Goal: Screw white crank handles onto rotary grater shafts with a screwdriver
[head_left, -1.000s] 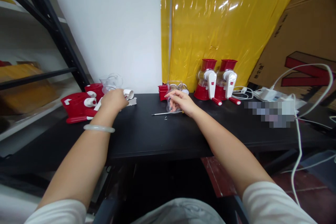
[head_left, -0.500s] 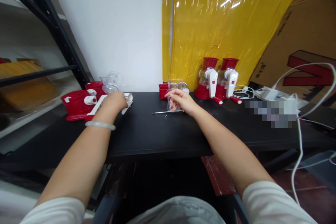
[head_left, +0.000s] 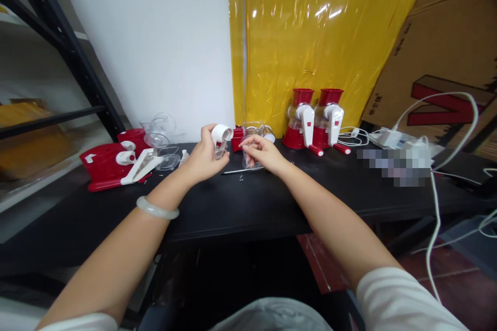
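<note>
My left hand (head_left: pixel 205 159) is wrapped round a white plastic cylinder part (head_left: pixel 222 133) with a clear section below it, held up over the black table. To the right, my right hand (head_left: pixel 266 153) has thumb and fingers pinched together; whatever may be between them is too small to make out. A clear plastic housing (head_left: pixel 252 125) stands just behind its fingers, partly hidden. Below the hands lie a thin screwdriver (head_left: pixel 232 171) and a few tiny screws (head_left: pixel 241 178).
Two red-and-white hand-crank graters (head_left: pixel 302 119) stand at the back right. Red grater bases (head_left: pixel 101 163), a white crank handle (head_left: pixel 143 165) and clear parts (head_left: pixel 167 160) lie at the left. White cables (head_left: pixel 434 217) and a carton (head_left: pixel 438 51) are on the right.
My left hand has come up from the parts at the left and moved right, bringing the white cylinder part. My right hand keeps its pinch in nearly the same place.
</note>
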`<state>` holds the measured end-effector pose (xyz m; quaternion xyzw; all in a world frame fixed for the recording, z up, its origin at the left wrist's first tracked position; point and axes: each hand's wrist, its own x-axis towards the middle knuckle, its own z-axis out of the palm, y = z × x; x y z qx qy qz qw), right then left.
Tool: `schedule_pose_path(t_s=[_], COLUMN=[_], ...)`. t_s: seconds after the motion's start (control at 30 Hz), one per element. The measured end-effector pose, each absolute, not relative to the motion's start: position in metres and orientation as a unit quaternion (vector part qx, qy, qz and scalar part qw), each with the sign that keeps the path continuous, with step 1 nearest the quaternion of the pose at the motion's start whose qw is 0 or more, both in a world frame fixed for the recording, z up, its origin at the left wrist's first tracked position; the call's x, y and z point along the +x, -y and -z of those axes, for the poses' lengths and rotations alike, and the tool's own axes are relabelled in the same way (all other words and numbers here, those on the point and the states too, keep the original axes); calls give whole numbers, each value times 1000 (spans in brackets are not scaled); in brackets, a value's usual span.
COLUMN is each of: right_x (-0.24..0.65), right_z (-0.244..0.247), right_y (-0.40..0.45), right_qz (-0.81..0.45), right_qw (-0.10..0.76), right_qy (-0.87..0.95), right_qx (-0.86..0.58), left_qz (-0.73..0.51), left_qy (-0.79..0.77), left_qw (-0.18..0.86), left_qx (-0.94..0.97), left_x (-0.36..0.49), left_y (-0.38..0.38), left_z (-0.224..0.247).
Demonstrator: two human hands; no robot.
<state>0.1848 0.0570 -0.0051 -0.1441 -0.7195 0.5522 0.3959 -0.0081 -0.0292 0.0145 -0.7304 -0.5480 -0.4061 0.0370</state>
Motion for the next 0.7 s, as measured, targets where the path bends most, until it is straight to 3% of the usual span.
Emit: schedule_pose_path(t_s=[0.2, 0.5, 0.7], right_x=[181, 176, 177], right_z=[7, 10, 12], right_y=[-45, -39, -36], right_qz=[-519, -447, -326], right_qw=[416, 484, 526], right_qy=[736, 744, 770], right_qx=[-126, -116, -155], left_qz=[491, 538, 541], left_qy=[424, 381, 380], left_qw=[0, 13, 18], left_qx=[-761, -752, -750], left_x=[-6, 2, -2], left_y=[23, 16, 13], left_z=[-2, 11, 10])
